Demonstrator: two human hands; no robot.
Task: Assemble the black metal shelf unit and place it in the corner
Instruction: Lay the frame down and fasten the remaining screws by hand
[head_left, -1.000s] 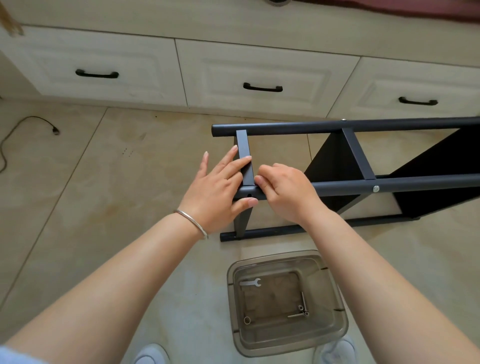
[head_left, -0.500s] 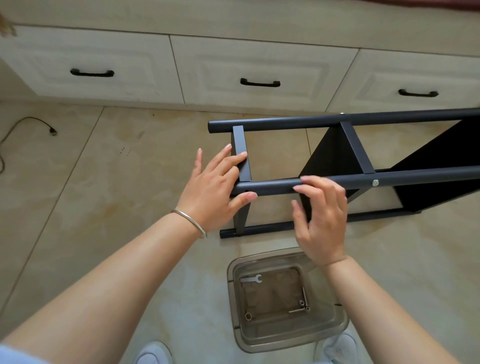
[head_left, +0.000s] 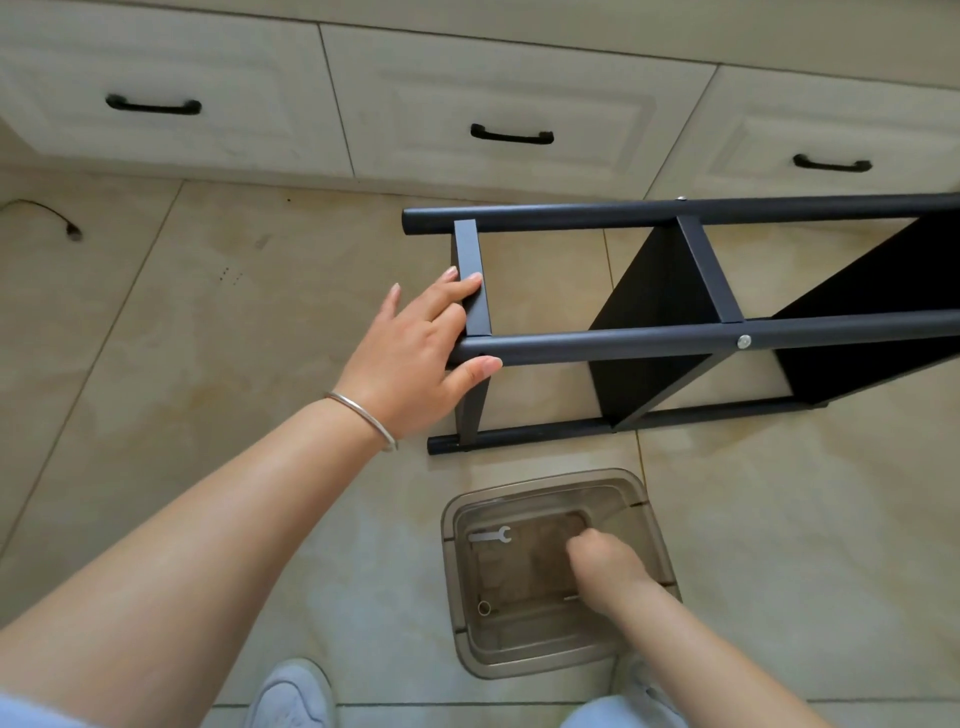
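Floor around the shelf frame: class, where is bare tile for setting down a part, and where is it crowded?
Bare tile lies left of the shelf frame, between the cable end and the left hand, and right of the plastic bin below the frame. It is crowded inside the bin, where the right hand reaches beside the wrench.

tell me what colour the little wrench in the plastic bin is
Silver-grey metal; the wrench shows best in the head view.

I see a bright, evenly daylit scene with soft, faint shadows under the black shelf frame (head_left: 675, 343). Its tubes carry a mild sheen. Wide-angle distortion bows the drawer fronts (head_left: 171, 88), and my right hand (head_left: 605, 569) looks slightly blurred.
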